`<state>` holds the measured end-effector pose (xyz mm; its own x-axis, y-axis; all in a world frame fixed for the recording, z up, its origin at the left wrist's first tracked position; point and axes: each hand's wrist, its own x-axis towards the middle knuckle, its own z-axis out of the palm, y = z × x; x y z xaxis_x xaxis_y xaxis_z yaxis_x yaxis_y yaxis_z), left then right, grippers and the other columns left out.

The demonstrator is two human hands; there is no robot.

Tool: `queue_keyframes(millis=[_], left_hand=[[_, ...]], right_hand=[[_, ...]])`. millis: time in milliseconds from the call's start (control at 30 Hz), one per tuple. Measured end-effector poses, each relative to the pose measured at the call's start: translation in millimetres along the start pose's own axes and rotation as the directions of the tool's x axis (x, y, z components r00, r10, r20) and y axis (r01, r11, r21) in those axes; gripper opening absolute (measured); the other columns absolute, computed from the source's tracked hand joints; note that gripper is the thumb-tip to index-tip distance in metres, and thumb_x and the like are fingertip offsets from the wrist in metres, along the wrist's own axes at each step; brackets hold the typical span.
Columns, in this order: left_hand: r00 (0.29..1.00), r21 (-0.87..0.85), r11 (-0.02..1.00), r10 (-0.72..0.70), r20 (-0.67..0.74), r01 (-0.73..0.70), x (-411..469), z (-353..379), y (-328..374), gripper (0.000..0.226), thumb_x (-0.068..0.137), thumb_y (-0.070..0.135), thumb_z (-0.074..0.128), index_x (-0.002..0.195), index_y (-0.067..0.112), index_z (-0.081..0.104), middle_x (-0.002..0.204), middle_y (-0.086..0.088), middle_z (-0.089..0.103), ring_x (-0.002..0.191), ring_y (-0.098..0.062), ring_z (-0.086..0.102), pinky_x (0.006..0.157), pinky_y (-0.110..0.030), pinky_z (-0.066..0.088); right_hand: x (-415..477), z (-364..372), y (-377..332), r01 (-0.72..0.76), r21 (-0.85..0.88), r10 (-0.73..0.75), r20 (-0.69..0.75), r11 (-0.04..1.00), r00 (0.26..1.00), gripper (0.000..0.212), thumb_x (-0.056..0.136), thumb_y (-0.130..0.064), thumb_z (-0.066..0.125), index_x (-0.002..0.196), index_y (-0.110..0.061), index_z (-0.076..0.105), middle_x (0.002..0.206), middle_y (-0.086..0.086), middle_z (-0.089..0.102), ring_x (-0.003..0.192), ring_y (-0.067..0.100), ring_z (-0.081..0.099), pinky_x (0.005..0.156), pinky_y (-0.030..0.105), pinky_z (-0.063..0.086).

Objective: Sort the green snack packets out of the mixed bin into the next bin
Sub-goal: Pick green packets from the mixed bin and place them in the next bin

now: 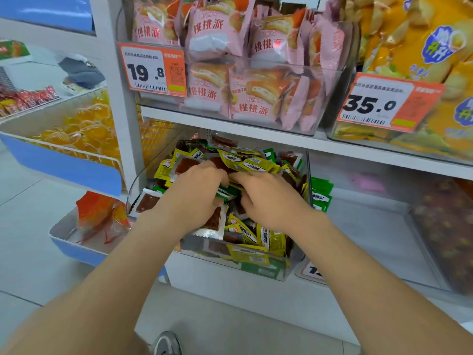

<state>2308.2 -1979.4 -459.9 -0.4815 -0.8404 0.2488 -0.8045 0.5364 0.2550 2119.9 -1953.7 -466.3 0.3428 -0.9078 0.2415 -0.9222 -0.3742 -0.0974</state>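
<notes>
Head view: hands' [197, 193] grip hidden among mixed bin [131, 193] packets [256, 163].

**Snack shelves in a retail shop**
White shelving [230, 121] is lined with clear bins of wrapped snacks — pink cake packets [217, 34], yellow bags [422, 34], a mixed bin [291, 262] of small sachets — and barcoded orange price tags, 19.8 [152, 70] and 35.0 [389, 102], are fixed to the fronts.

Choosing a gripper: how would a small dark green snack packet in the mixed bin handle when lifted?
The small dark green snack packet looks thin and flat, so probably light. Its glossy wrapper may slip from a loose pinch. Heaped loose in the clear plastic bin, its neighbours would likely shift too.
</notes>
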Motion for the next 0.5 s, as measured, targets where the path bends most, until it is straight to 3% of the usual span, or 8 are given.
queue_keyframes(millis=[100,167,333,433,500], left_hand=[[1.000,0.014,1.000,0.010,-0.011,-0.010,2.0,-1.8,-1.5,0.045,0.085,0.029,0.083,0.128,0.025,0.070,0.123,-0.001,0.058,0.114,-0.026,0.059,0.096,-0.047,0.052],[0.999,0.043,0.999,-0.022,-0.035,0.024,2.9,-2.9,-1.0,0.046,0.085,0.035,0.084,0.127,0.023,0.070,0.123,-0.002,0.062,0.112,-0.026,0.060,0.094,-0.046,0.053],[0.998,0.095,0.995,-0.006,-0.063,0.012,1.5,-2.3,4.1,0.045,0.091,0.043,0.075,0.128,0.018,0.069,0.122,-0.005,0.068,0.110,-0.028,0.063,0.091,-0.048,0.055],[0.997,0.069,0.998,-0.003,-0.076,0.008,0.8,0.2,6.1,0.041,0.093,0.043,0.073,0.125,0.018,0.070,0.121,-0.004,0.065,0.113,-0.026,0.061,0.090,-0.042,0.053],[0.997,0.046,0.999,-0.007,-0.074,0.010,1.7,0.4,7.9,0.033,0.093,0.042,0.074,0.117,0.019,0.073,0.112,-0.003,0.065,0.107,-0.025,0.061,0.080,-0.036,0.049]], right_hand=[[1.8,-3.7,5.3,-0.056,-0.090,0.051,-0.050,0.994,0.997,0.035,0.096,-0.011,0.050,0.127,-0.024,0.063,0.089,0.007,0.070,0.082,0.036,0.067,0.058,0.038,0.049],[2.9,-6.0,6.2,-0.113,-0.145,0.101,-0.087,0.983,0.991,0.033,0.097,-0.009,0.051,0.124,-0.023,0.064,0.083,0.007,0.069,0.077,0.035,0.066,0.054,0.034,0.040],[-5.3,-6.5,9.6,-0.123,-0.188,0.103,-0.113,0.974,0.988,0.034,0.096,-0.008,0.052,0.125,-0.022,0.064,0.091,0.005,0.072,0.082,0.033,0.068,0.056,0.033,0.041],[-12.5,-4.5,6.2,-0.098,-0.034,0.091,-0.168,0.995,0.982,0.028,0.098,-0.024,0.052,0.123,-0.021,0.064,0.098,0.003,0.071,0.086,0.029,0.069,0.066,0.037,0.056],[-14.4,-4.4,2.4,-0.058,0.037,0.064,-0.201,0.998,0.977,0.037,0.098,-0.030,0.057,0.133,-0.021,0.061,0.109,0.003,0.072,0.095,0.027,0.069,0.079,0.042,0.059]])
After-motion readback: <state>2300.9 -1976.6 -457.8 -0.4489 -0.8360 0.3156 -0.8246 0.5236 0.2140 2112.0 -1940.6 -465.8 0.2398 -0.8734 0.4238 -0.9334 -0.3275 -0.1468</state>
